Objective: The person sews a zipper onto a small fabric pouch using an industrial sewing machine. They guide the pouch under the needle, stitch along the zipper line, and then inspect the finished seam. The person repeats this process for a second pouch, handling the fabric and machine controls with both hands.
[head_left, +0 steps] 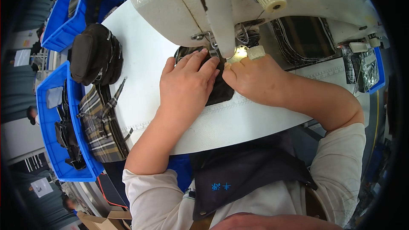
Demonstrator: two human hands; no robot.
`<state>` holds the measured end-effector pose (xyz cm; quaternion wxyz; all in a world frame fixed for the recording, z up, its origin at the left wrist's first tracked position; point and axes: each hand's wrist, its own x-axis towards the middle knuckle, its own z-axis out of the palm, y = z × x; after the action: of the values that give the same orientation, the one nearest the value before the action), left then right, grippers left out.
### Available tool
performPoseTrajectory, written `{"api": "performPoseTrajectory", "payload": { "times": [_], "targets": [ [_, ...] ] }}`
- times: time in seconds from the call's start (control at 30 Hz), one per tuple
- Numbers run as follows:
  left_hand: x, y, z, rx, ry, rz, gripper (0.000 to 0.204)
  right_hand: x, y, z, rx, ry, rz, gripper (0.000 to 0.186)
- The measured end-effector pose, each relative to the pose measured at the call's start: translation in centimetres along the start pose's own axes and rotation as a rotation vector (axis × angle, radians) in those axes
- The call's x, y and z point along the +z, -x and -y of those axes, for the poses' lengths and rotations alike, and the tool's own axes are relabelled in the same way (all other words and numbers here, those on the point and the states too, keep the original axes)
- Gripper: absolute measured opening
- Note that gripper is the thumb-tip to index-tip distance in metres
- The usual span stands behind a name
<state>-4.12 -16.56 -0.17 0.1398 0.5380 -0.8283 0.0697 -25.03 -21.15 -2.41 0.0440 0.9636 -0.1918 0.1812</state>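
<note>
A dark fabric piece (220, 95) with a zipper along its upper edge lies under the presser foot of a white sewing machine (170, 10). Pressed flat on it is my left hand (185, 79), fingers spread a little, just left of the needle area. My right hand (255, 79) is closed beside the needle, thumb and forefinger pinched at the right edge of the piece. What sits between those fingertips is hidden. A small lamp (241, 53) lights the spot by the presser foot.
A stack of plaid dark panels (304, 38) lies right of the needle. At the left stand dark zipped pouches (91, 55), plaid fabric pieces (100, 123) and a blue bin (91, 162) with dark parts. Another blue bin (64, 27) stands farther back. Plastic-wrapped items (368, 70) sit at the right.
</note>
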Motion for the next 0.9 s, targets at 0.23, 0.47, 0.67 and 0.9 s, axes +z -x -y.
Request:
{"api": "performPoseTrajectory", "payload": {
  "times": [0.23,0.47,0.67,0.9],
  "targets": [
    [1.1,-0.6,1.2,0.005,0.067,-0.103,0.021,0.2,0.0,-0.1,0.067,0.141,0.099,0.026],
    [0.5,-0.3,0.8,0.099,0.098,-0.106,0.030,-0.2,0.0,-0.5,0.042,0.033,0.035,0.015],
    [0.1,0.0,0.2,0.122,0.135,-0.059,0.030,-0.6,0.3,-0.1,0.030,0.036,0.119,0.014],
    [0.4,-0.4,0.5,0.078,0.159,-0.071,0.030,-0.7,0.0,0.0,0.089,0.043,0.116,0.020]
  ]
}}
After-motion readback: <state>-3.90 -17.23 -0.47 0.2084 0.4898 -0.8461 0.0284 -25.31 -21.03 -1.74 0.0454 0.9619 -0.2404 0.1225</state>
